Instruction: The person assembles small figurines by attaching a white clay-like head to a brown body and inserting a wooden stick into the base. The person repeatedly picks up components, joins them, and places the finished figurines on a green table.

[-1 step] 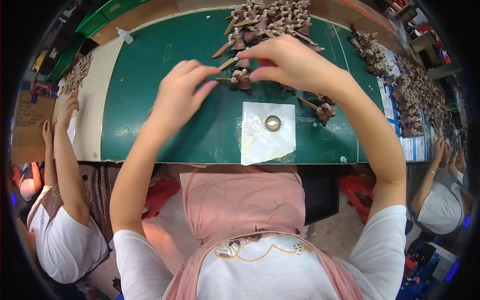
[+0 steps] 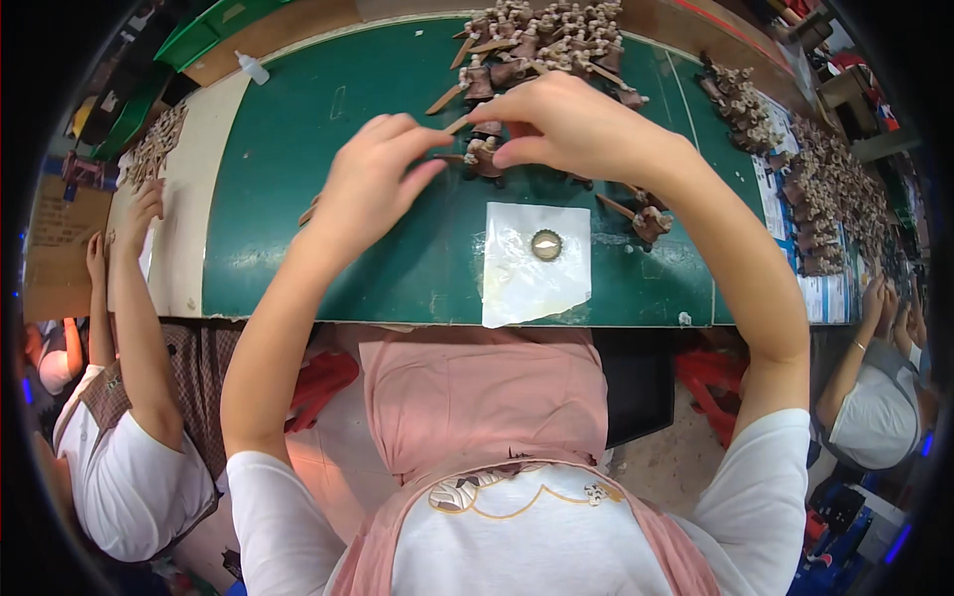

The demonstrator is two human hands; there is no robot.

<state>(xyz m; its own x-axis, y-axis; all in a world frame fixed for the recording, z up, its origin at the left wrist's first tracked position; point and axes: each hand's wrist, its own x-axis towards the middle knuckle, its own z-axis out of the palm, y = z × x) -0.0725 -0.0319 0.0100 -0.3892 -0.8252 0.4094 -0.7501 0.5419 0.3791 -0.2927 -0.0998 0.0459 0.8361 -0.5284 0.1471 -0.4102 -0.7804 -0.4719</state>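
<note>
A pink apron [image 2: 477,387] covers the person's lap, up against the near edge of the green desk [image 2: 278,199]. Just past that edge lies a white sheet [image 2: 517,293], its lower edge slanting, with a round, ridged cap [image 2: 546,244] resting on it. Beyond and to the right, a brown figurine [image 2: 651,224] with a flat wooden piece sits near the right forearm.

Farther in, the left hand [image 2: 383,184] reaches over the desk, forefinger and thumb spread apart. Between the two hands is a small figure [image 2: 483,157], dark brown with a pale top, and the right hand's [image 2: 586,124] thumb is right beside it. The right hand's thumb and forefinger also stand apart. A tan strip [image 2: 456,125] spans between the two forefingers; whether either grip is closed on it, I cannot tell.

Past the hands, similar figures crowd in a pile [image 2: 556,40] at the desk's far side. A white bottle [image 2: 252,69] lies at the far left.
</note>
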